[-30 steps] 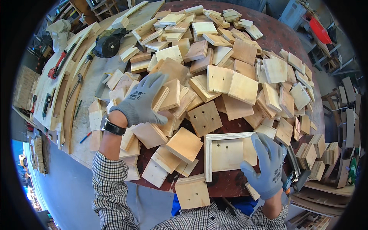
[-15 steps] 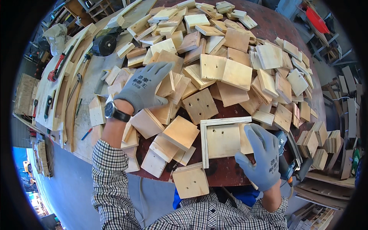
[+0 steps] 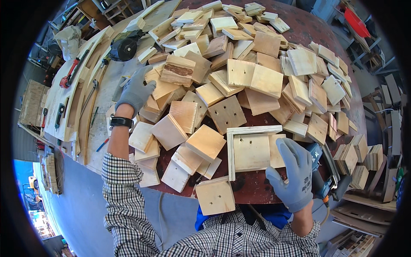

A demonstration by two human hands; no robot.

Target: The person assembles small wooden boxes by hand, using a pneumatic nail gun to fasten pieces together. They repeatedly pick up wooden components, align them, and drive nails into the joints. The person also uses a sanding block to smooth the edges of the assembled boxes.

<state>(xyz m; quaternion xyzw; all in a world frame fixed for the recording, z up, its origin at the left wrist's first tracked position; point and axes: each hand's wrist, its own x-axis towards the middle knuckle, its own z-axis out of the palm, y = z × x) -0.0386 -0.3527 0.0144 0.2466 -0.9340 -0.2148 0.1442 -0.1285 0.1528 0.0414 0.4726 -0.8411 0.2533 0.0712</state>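
left hand [image 3: 136, 89]: gray glove, fingers spread, resting flat on the wood squares [image 3: 159, 90] at the left side of the pile, not gripping anything. black watch on the wrist.

right hand [image 3: 292, 171]: gray glove too, open w/ fingers fanned, palm down on the right part of the frame piece [image 3: 252, 150] near the bench's near edge. pressing, not pinching.

frame piece: square ply panel w/ 2 thin strips along its left + top sides, lying flat on the dark round bench [image 3: 257, 190].

handling: looks like thin ply, so prob light + stiff, dry surface, gloves should grip ok. strips may be only tacked on, so I'd grab by the panel edges, not the strips. splinters likely.

pile: tons of loose squares overlapping across the bench, some w/ small holes; would slide if bumped imo.

other stuff: power tool [image 3: 321, 171] just right of the right hand, angle grinder [image 3: 124, 47] at the far left.
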